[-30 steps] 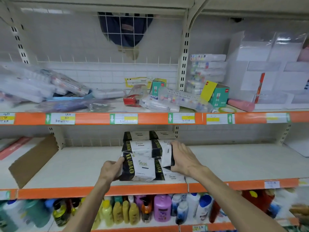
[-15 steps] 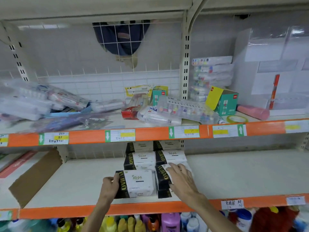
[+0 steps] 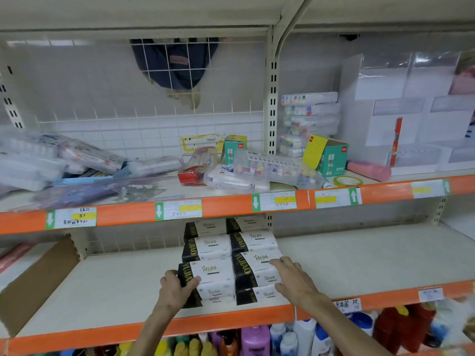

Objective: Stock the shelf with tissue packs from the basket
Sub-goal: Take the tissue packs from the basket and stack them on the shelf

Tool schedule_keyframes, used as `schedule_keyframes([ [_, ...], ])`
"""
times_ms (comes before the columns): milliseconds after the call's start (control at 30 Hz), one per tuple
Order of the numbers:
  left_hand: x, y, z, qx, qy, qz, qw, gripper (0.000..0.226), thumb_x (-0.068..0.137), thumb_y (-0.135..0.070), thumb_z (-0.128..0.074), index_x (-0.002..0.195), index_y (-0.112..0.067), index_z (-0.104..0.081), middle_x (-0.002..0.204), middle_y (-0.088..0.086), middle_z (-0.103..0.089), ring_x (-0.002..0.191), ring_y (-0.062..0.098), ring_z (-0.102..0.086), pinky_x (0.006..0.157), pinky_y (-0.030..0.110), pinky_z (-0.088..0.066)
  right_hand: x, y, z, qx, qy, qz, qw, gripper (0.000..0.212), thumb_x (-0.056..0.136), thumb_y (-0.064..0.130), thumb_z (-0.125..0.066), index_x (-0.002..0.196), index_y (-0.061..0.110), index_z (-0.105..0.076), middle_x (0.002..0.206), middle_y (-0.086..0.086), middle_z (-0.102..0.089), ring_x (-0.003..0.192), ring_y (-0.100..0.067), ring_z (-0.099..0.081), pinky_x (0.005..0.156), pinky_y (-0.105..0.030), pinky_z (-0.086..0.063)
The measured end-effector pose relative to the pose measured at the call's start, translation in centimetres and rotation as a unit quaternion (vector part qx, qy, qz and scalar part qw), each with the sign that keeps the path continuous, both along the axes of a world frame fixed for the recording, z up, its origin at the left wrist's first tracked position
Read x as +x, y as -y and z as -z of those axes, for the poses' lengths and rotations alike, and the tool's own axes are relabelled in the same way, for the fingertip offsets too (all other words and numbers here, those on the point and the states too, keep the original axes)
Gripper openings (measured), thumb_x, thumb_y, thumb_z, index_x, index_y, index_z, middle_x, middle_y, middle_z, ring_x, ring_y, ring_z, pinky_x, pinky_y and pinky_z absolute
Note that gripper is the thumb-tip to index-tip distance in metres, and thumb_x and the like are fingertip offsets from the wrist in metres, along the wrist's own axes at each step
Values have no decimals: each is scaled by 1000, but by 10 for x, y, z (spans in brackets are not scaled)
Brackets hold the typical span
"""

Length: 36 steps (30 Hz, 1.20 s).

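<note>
1. Two hands reach onto the middle shelf [image 3: 372, 258]. The left hand [image 3: 177, 291] grips the black end of the front-left pack [image 3: 216, 273], fingers curled round it. The right hand [image 3: 295, 281] lies flat on the front-right pack [image 3: 253, 272], fingers straight and slightly apart.
2. The tissue packs [image 3: 208, 246], wrapped in black and white, sit in two touching columns. These run from near the shelf's front edge to its back, and the front ones are stacked.
3. The shelf board is cream with an orange edge strip [image 3: 231, 322]. A cardboard sheet [image 3: 38, 283] leans at its left end.
4. The upper shelf [image 3: 167, 194] holds clear plastic cases, green boxes [image 3: 331, 158], a pink cylinder [image 3: 368, 170] and a tape roll [image 3: 347, 180]. Price labels [image 3: 180, 209] sit on its orange front.
5. A white wire grid [image 3: 231, 111] backs the unit, and a dark cloth [image 3: 177, 68] hangs behind it.
6. Coloured bottles [image 3: 254, 340] fill the level below.
</note>
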State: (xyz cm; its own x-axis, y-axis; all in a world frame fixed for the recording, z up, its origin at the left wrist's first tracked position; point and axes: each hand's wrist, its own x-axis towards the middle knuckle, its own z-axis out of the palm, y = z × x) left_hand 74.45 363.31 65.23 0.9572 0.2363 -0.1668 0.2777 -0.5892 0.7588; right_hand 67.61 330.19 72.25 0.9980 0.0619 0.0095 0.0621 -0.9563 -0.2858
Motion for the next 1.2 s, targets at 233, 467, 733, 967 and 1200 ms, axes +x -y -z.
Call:
schedule_keyframes([
  [233, -45, 30, -57, 63, 54, 70, 994, 105, 59, -25, -90, 138, -2, -24, 133, 17, -37, 122, 31, -45, 101, 38, -42, 10, -1, -1, -5, 1, 10, 1000, 55, 91, 15, -59, 139, 28, -37, 135, -2, -40, 114, -24, -45, 94, -36, -44],
  [467, -40, 28, -56, 45, 80, 50, 994, 74, 71, -26, -82, 125, -9, -33, 124, 12, -45, 108, 29, -55, 88, 42, -52, 17, -6, 8, 26, 23, 39, 999, 62, 91, 23, -61, 144, 26, -30, 144, -7, -29, 119, -24, -42, 94, -34, -46],
  [733, -24, 25, -41, 19, 86, 55, 995, 64, 72, -23, -81, 107, -22, -28, 113, 2, -52, 95, 21, -56, 75, 36, -50, 28, -16, 16, 31, 39, 56, 997, 52, 94, 35, -58, 141, 30, -36, 143, -8, -31, 119, -25, -46, 89, -34, -49],
  [967, -16, 28, -31, -5, 92, 38, 995, 59, 74, -12, -79, 105, -16, -29, 92, -5, -53, 84, 22, -56, 65, 34, -43, 33, -16, 25, 24, 65, 52, 996, 46, 93, 38, -58, 135, 32, -40, 139, -5, -32, 117, -24, -47, 88, -34, -51],
  [1200, -20, 32, -33, -50, 85, 23, 995, 62, 76, -6, -78, 111, -16, -28, 99, 0, -54, 96, 26, -59, 63, 24, -46, 32, -15, 26, 39, 55, 52, 996, 46, 95, 35, -57, 137, 32, -37, 140, -6, -30, 115, -27, -45, 86, -37, -48],
])
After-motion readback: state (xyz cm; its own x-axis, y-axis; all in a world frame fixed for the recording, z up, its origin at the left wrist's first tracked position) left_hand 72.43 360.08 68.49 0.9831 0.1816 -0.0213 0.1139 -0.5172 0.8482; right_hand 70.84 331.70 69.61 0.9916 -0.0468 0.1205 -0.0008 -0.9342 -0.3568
